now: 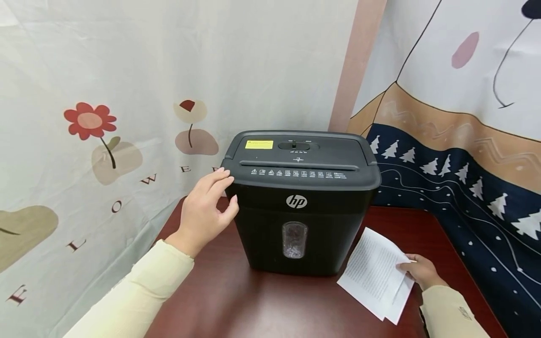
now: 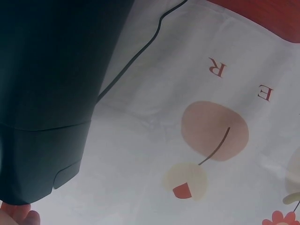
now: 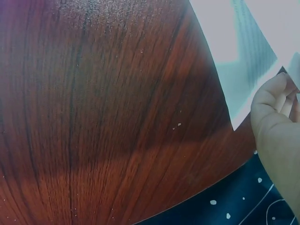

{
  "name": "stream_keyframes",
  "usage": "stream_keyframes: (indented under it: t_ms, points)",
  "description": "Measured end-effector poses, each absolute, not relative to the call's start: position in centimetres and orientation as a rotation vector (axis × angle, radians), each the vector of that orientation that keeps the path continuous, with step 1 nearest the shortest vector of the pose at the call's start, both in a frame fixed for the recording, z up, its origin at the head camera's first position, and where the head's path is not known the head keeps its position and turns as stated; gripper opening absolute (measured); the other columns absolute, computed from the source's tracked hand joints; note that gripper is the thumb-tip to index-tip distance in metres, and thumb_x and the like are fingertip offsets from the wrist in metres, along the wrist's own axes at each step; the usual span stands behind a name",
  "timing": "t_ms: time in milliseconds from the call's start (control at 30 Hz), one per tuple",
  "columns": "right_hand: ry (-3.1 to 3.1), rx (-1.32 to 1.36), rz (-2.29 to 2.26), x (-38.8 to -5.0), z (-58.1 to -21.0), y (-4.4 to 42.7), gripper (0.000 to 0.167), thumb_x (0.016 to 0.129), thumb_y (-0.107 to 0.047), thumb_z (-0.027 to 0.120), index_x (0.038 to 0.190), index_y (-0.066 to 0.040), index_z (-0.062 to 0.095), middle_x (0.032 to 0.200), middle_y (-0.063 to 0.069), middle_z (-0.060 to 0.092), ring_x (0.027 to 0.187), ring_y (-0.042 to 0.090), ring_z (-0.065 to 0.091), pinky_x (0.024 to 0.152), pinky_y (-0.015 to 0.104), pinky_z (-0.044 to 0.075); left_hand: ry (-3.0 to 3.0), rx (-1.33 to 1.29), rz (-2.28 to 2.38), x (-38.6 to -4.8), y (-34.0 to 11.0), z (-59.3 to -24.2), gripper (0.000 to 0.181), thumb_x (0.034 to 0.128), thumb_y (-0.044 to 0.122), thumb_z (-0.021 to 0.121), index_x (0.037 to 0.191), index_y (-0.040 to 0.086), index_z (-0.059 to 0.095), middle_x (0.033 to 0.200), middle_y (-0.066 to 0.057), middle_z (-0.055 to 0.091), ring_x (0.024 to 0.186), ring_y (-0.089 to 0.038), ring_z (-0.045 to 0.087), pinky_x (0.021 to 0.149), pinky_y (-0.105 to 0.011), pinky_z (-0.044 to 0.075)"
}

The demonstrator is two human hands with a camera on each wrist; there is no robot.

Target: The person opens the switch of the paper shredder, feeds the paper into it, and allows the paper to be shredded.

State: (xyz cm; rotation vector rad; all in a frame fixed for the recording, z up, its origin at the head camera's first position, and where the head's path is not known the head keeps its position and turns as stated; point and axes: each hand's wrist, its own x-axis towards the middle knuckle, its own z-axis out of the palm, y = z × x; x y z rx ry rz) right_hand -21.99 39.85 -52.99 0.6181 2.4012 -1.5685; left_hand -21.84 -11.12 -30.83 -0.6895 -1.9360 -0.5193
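Note:
A black HP paper shredder point(image 1: 270, 225) stands upright on the table, its feed slot on top and a small window in front showing shreds inside. My left hand point(image 1: 207, 206) touches the top left edge of the shredder with its fingertips, the thumb apart from the fingers. In the left wrist view only a few fingertips point(image 2: 18, 213) show under the shredder's rim. To the right of the shredder, my right hand point(image 1: 422, 271) pinches printed paper sheets point(image 1: 374, 272) by their right edge. The right wrist view shows thumb and fingers at the sheets' edge.
The dark red wooden table point(image 1: 270, 310) runs under everything. Behind it hangs a white curtain point(image 1: 253, 61) with flowers and letters, and at right a patterned cloth point(image 1: 448, 188). A black cord point(image 2: 140, 54) trails from the shredder in the left wrist view.

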Motion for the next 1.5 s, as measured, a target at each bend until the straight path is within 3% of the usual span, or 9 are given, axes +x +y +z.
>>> stream_keyframes:
  t_ms: [200, 333, 467, 600, 900, 1200, 1500]
  points:
    - [2.398, 0.652, -1.583, -21.6, -52.7, 39.9, 0.060, 0.085, -0.008, 0.069, 0.129, 0.019, 0.040, 0.116, 0.036, 0.053, 0.087, 0.025, 0.060, 0.075, 0.035, 0.054, -1.971, -0.695, -0.491, -21.6, -11.4, -30.7, 0.031, 0.0749, 0.005, 0.066, 0.105, -0.003, 0.068, 0.114, -0.016, 0.065, 0.112, -0.031, 0.061, 0.089, -0.046, 0.053]
    - [2.401, 0.679, -1.573, -20.9, -52.2, 39.8, 0.056, 0.084, -0.008, 0.069, 0.125, 0.020, 0.044, 0.096, 0.021, 0.063, 0.081, 0.020, 0.059, 0.067, 0.028, 0.053, -1.992, -0.697, -0.501, -21.5, -11.4, -30.6, 0.033, 0.0732, 0.003, 0.069, 0.105, -0.003, 0.068, 0.115, -0.016, 0.065, 0.112, -0.031, 0.061, 0.088, -0.048, 0.053]
    - [2.409, 0.649, -1.575, -20.1, -51.3, 39.5, 0.056, 0.086, -0.006, 0.066, 0.127, 0.022, 0.042, 0.098, 0.025, 0.063, 0.077, 0.014, 0.059, 0.070, 0.030, 0.055, -2.060, -0.696, -0.476, -21.1, -11.4, -30.1, 0.033, 0.0753, 0.003, 0.070, 0.107, -0.003, 0.067, 0.117, -0.017, 0.064, 0.113, -0.031, 0.060, 0.088, -0.048, 0.053]
    - [2.439, 0.602, -1.534, -19.6, -50.8, 39.2, 0.058, 0.089, -0.008, 0.063, 0.131, 0.023, 0.037, 0.117, 0.038, 0.052, 0.081, 0.017, 0.061, 0.076, 0.036, 0.057, -2.114, -0.695, -0.479, -20.6, -11.4, -29.7, 0.034, 0.0771, 0.003, 0.069, 0.110, -0.004, 0.066, 0.120, -0.018, 0.062, 0.116, -0.032, 0.058, 0.089, -0.048, 0.052]
    - [2.493, 0.531, -1.510, -18.7, -49.2, 39.0, 0.058, 0.093, -0.012, 0.060, 0.132, 0.024, 0.036, 0.126, 0.041, 0.045, 0.083, 0.018, 0.063, 0.083, 0.042, 0.056, -2.177, -0.684, -0.485, -20.1, -11.6, -29.7, 0.039, 0.0791, 0.003, 0.069, 0.117, -0.003, 0.064, 0.127, -0.017, 0.059, 0.122, -0.032, 0.054, 0.094, -0.048, 0.050]
    - [2.540, 0.508, -1.480, -17.5, -46.9, 39.4, 0.059, 0.094, -0.017, 0.060, 0.132, 0.023, 0.038, 0.119, 0.038, 0.053, 0.085, 0.018, 0.064, 0.081, 0.041, 0.057, -2.190, -0.668, -0.482, -19.3, -11.6, -30.0, 0.043, 0.0794, 0.004, 0.070, 0.121, -0.002, 0.061, 0.130, -0.018, 0.056, 0.124, -0.033, 0.052, 0.091, -0.050, 0.051]
    - [2.593, 0.436, -1.426, -16.6, -43.5, 40.2, 0.060, 0.097, -0.023, 0.058, 0.131, 0.022, 0.040, 0.100, 0.017, 0.067, 0.079, 0.010, 0.063, 0.072, 0.030, 0.058, -2.128, -0.703, -0.493, -18.3, -11.7, -30.5, 0.042, 0.0784, 0.003, 0.070, 0.119, -0.003, 0.062, 0.128, -0.018, 0.057, 0.123, -0.032, 0.053, 0.092, -0.048, 0.051]
